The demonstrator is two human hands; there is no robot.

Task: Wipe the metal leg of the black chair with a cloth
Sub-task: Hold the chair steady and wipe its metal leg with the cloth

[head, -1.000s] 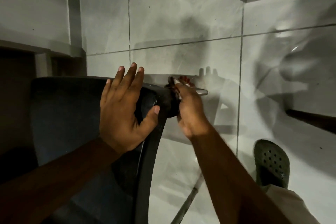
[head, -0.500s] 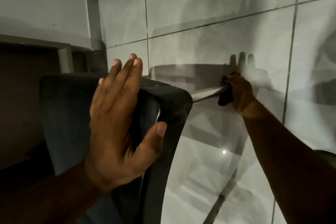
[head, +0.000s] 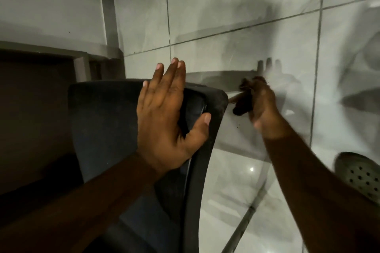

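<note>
Right hand [head: 261, 107], fingers clenched on cloth [head: 243, 100], slid back along leg [head: 233, 97] toward chair [head: 102, 129]; return stroke. Left hand [head: 164, 121] fingers spread, bracing.

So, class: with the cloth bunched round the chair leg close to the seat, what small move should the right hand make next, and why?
Probably slide the right hand and its dark cloth outward along the metal leg, away from the black chair. The cloth sits close to the seat edge, so most of the leg lies beyond it, while the left hand lies flat on the chair.

Both forearms are bare, with no sleeves, watch or rings showing. One foot wears a dark perforated clog [head: 362, 174], its toe dotted with round holes.
</note>
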